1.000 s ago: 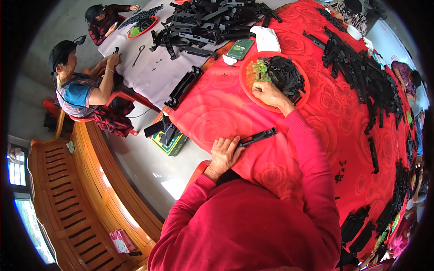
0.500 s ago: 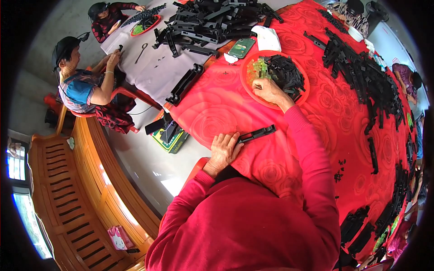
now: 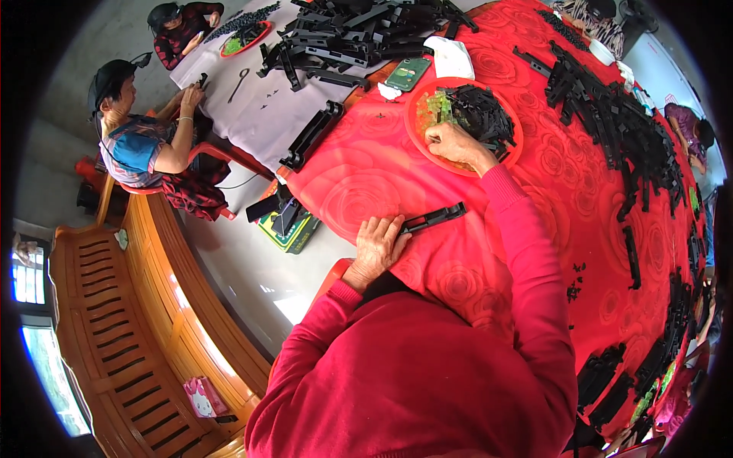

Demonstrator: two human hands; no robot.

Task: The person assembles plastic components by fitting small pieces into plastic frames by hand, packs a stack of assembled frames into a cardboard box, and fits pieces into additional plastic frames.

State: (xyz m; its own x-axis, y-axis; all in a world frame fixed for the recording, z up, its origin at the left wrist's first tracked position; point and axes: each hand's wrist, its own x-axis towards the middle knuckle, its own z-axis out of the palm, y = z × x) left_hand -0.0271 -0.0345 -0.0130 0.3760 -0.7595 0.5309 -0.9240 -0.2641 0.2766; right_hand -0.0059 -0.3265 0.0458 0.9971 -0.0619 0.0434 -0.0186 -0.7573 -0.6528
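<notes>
My left hand (image 3: 377,246) rests at the near edge of the red-covered table, its fingers closed over one end of a long black plastic part (image 3: 434,218). The other end of that part sticks out to the right on the cloth. My right hand (image 3: 455,146) reaches into a round red tray (image 3: 419,143), fingers bent together over its left side. Small yellow-green pieces (image 3: 435,109) lie there, beside a heap of small black plastic pieces (image 3: 481,114). Whatever the right fingertips hold is hidden.
Heaps of black plastic parts (image 3: 359,34) cover the far table, and more (image 3: 603,114) lie on the right. A green phone (image 3: 408,74) and white tissue pack (image 3: 452,59) are behind the tray. Co-workers sit at left (image 3: 145,137). A wooden bench (image 3: 107,328) stands at lower left.
My right hand has stayed in the tray with only a slight shift. My left hand keeps its hold on the black part; the view has tilted a little.
</notes>
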